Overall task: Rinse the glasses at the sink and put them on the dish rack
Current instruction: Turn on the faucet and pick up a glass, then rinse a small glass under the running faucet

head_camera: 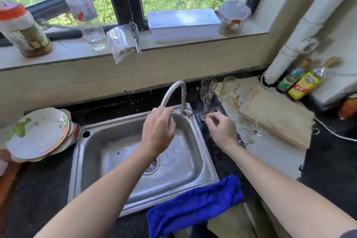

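Black counter under a sunlit window, with a steel sink in the middle. I see the right hand pinching the rim of a small glass just off the sink's two o'clock corner. The left hand hangs loosely curled and empty under the faucet. The other glasses stand upright at twelve o'clock from the right hand, which is the nearer one. I can find no dish rack.

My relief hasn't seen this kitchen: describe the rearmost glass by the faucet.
Find the sink, then the faucet at its back right corner. Right of it, clear glasses stand on the dark counter. The tall glass is the rearmost of these, nearest the wall; its right-hand neighbour stands on a pale surface instead.
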